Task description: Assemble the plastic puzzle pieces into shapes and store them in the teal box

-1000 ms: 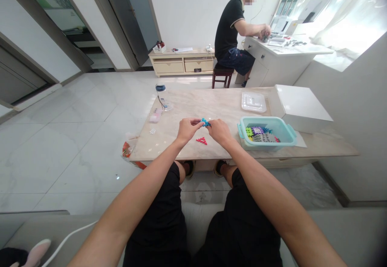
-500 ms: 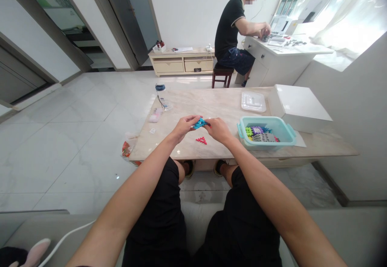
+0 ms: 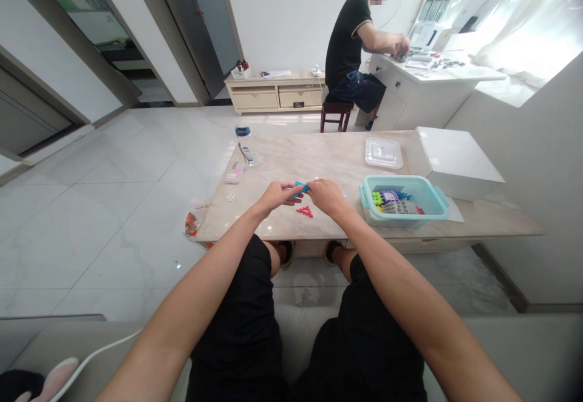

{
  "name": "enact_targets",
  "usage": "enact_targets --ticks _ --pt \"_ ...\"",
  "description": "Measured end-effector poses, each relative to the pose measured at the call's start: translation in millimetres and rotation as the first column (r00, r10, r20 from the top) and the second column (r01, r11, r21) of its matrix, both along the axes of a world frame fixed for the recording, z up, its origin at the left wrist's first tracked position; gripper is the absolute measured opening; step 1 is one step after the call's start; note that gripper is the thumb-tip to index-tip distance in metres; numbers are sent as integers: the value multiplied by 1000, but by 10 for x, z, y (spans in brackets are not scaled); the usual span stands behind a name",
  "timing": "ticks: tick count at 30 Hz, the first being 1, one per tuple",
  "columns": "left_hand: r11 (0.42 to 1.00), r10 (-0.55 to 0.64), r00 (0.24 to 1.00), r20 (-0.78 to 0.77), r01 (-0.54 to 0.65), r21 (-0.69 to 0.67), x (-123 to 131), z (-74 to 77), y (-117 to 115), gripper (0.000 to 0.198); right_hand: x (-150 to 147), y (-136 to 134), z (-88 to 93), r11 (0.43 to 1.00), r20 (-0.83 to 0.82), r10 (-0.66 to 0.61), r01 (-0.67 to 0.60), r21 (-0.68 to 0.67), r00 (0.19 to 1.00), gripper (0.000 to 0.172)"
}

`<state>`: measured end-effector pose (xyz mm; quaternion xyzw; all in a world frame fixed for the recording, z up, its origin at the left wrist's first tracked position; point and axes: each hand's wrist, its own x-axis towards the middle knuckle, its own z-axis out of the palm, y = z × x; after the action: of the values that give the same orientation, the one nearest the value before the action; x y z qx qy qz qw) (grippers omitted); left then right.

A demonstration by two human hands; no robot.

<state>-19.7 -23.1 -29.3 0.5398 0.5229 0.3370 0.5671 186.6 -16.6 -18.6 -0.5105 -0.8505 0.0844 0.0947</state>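
Over the marble-topped table (image 3: 277, 147), my left hand (image 3: 279, 195) and my right hand (image 3: 327, 194) meet at blue plastic building pieces (image 3: 299, 189). My left hand is closed on the left side of the blue pieces, thumb and fingers pinching them. The fingers of my right hand pinch their right side; the fingertips partly hide what they grip. Just below my hands, a red triangular building piece (image 3: 305, 211) with knobbed edges lies on the tabletop, touched by neither hand.
Right of my hands stands a teal bin (image 3: 403, 218) of coloured building pieces. Behind it are a clear lid (image 3: 383, 153) and a white box (image 3: 458, 156). A water bottle (image 3: 246, 147) and a small white card (image 3: 230, 197) are at left. Another person (image 3: 350, 44) sits at a far desk.
The blue pieces have turned in my fingers and now show a narrower side. My left fingers have shifted around them; the red triangle stays in place on the table.
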Motion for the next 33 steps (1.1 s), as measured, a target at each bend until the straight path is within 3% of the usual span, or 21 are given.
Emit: enact_targets --ticks 6,10,15,33 --pt "999 43 990 -132 -40 30 11 -44 -7 55 -31 -10 -49 999 -28 36 -36 5 999 24" --pt "992 62 968 -245 -34 119 -8 -72 -16 42 -29 -49 -64 989 -101 134 -127 75 986 53" --pt "992 -15 956 -294 50 113 -14 -118 -9 40 -68 -68 -71 981 -22 188 -187 52 982 31" --pt "996 -74 950 -305 56 -67 -38 -31 -51 35 -159 -83 -43 952 78 273 -281 119 959 24"
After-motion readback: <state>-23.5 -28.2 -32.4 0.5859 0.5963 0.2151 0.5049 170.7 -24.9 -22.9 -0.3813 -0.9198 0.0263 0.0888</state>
